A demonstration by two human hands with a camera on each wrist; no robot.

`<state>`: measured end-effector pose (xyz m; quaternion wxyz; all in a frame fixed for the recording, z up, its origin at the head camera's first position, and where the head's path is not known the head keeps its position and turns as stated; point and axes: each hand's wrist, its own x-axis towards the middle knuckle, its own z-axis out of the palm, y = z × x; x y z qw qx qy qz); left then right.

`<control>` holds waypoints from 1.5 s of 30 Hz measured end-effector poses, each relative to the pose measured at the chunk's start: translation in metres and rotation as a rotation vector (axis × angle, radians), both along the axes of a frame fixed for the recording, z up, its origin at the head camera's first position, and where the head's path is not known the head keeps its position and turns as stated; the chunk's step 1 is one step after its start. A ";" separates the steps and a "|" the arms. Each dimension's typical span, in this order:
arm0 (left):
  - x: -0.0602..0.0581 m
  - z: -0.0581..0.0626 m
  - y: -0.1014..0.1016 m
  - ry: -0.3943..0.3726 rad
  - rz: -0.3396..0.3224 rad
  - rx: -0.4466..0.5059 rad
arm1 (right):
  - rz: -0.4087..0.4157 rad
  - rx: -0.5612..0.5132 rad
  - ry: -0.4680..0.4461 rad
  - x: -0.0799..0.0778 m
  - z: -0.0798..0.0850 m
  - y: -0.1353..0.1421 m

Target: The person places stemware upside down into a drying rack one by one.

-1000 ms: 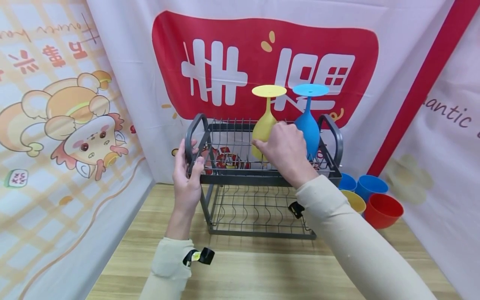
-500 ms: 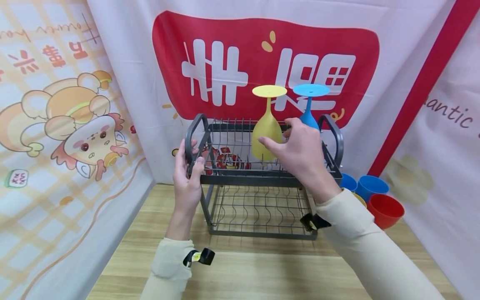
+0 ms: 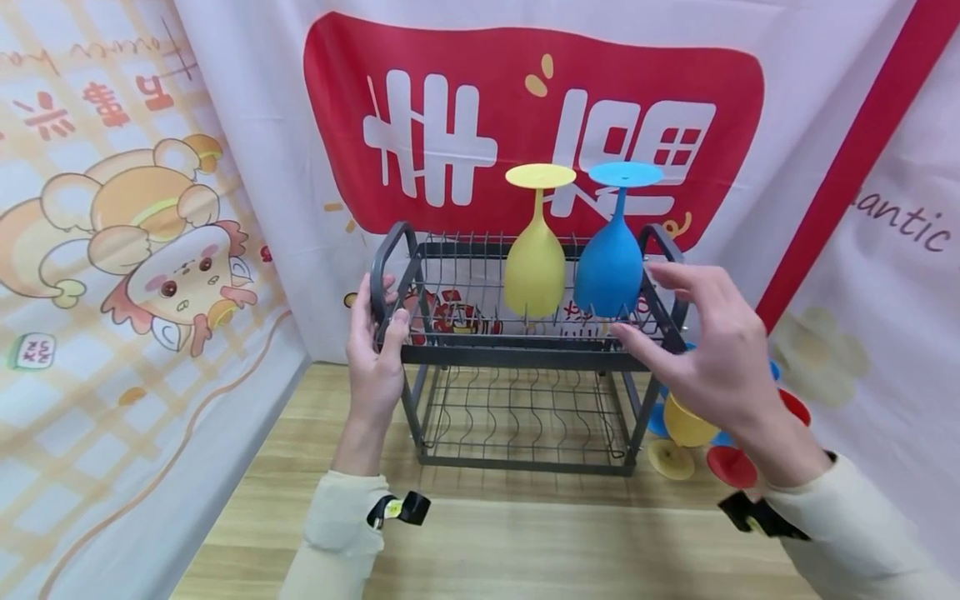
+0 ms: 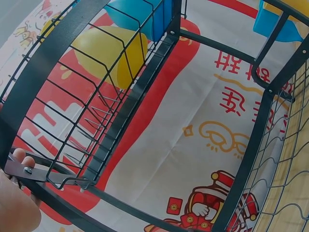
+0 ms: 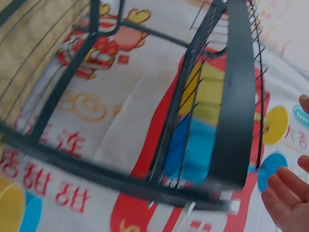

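Blue goblet (image 3: 609,267), foot uppermost, stands on the upper tier of the rack (image 3: 495,357), just beside the fingertips of the right hand (image 3: 720,350). That hand's fingers and thumb are spread apart, holding nothing; the right wrist view is blurred, so a light touch on the goblet cannot be ruled out. The yellow goblet (image 3: 534,271), also upside down, stands farther from those fingertips. The left hand (image 3: 375,375) has its fingers and thumb clamped round the rack's left end. Below the right hand's fingers, more goblets (image 3: 686,423) crowd the table (image 3: 480,542). Likeliest trouble: a fingertip nudging the blue goblet into its neighbour, a low wrist upsetting the crowd below, or a left-hand tug rocking the rack.
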<state>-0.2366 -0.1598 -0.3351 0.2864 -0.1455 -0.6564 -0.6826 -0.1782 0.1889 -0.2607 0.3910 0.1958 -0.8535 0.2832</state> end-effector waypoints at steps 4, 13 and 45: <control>0.000 0.002 -0.001 0.008 -0.003 0.010 | -0.052 -0.017 -0.015 0.009 -0.012 0.025; 0.001 0.005 0.000 0.001 0.006 0.007 | -0.159 -0.097 -0.216 0.018 -0.057 0.076; 0.002 0.002 0.001 -0.008 0.005 0.001 | -0.509 -0.628 -0.840 -0.001 -0.215 0.077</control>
